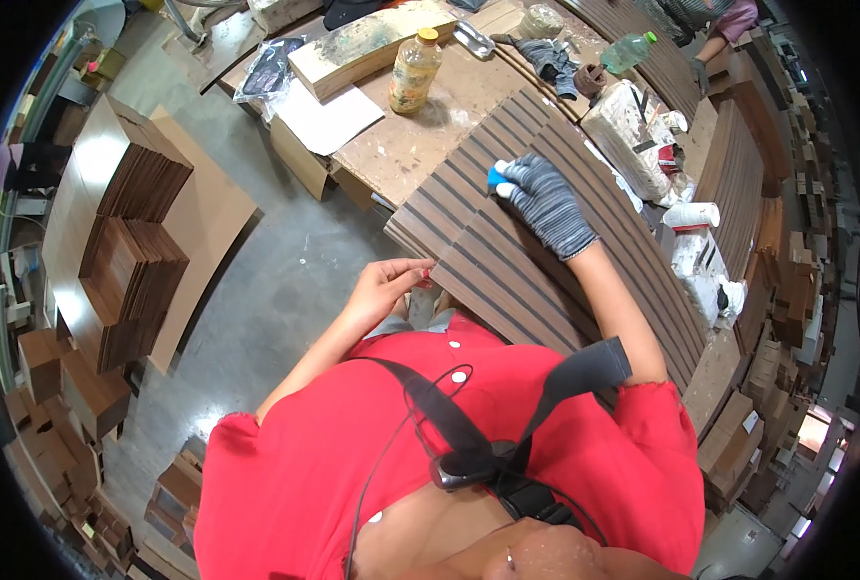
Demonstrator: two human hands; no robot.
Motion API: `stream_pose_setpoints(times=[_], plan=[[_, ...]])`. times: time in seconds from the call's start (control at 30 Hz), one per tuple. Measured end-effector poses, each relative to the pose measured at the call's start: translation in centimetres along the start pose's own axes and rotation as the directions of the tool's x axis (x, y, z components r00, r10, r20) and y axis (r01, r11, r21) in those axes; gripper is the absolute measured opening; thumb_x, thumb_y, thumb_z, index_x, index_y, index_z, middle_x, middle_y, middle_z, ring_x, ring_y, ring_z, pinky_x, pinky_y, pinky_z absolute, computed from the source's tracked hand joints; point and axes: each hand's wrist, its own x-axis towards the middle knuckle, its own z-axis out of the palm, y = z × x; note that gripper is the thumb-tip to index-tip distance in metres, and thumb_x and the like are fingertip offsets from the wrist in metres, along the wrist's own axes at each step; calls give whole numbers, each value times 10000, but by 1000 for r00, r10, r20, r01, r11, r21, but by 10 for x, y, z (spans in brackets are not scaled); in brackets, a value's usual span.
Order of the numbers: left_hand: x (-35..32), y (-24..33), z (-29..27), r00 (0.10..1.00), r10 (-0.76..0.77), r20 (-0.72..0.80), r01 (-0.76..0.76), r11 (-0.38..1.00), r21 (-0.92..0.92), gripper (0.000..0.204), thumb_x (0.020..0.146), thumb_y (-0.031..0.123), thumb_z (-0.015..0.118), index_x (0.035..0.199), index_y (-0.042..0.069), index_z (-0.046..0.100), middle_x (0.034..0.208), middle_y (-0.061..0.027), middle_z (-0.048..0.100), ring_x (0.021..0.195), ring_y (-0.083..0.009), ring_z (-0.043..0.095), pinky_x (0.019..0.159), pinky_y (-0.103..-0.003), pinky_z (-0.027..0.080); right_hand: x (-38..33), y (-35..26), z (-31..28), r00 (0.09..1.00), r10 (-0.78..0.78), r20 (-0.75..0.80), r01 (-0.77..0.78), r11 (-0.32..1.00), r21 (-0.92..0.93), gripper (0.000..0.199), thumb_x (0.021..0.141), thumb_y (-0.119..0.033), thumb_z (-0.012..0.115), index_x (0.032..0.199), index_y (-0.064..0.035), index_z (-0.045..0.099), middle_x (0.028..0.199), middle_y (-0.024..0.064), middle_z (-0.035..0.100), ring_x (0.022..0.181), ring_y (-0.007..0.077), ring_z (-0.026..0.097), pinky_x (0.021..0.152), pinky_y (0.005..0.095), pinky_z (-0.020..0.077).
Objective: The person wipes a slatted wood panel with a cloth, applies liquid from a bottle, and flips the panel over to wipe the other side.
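While the gloved right hand is clamped on a small blue piece over striped boards right of centre, the bare left hand meets their edge; whether it pinches, I can't tell. Surface work seems underway, calling for steady boards.

Blue piece in my grey-gloved right hand right of centre, above striped brown wooden panels, my bare left hand at their left edge, yellow-capped bottle on brown table at upper centre, brown boards stacked at left.
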Motion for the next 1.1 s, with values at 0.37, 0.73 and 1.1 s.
stream_pose_setpoints(times=[0.37, 0.73, 1.1], plan=[[0, 0, 0, 1000, -3, 6, 3, 1000, 31, 283, 930, 56, 605, 1189, -48, 651, 1001, -68, 709, 914, -96, 633, 868, -239, 497, 19, 50, -8, 993, 80, -85, -91, 987, -132, 257, 821, -95, 731, 1057, 0, 693, 971, 170, 644, 911, 319, 620, 859, 381, 496], [-5, 4, 8, 999, 10, -39, -8, 998, 59, 289, 934, 56, 601, 1206, -27, 649, 1003, -63, 706, 908, -103, 632, 858, -243, 498, 30, 82, -15, 991, 86, -104, -97, 990, -103, 313, 835, -193, 727, 1093, -21, 691, 1004, 189, 629, 933, 331, 610, 906, 398, 473], [-7, 4, 9, 999, 21, -45, -18, 997, 74, 278, 935, 92, 627, 1190, -11, 668, 962, -40, 693, 881, -91, 615, 825, -234, 483, 49, 114, -25, 988, 98, -122, -122, 970, -210, 286, 851, -187, 710, 1068, -3, 685, 1068, 210, 629, 1006, 361, 607, 911, 408, 484]])
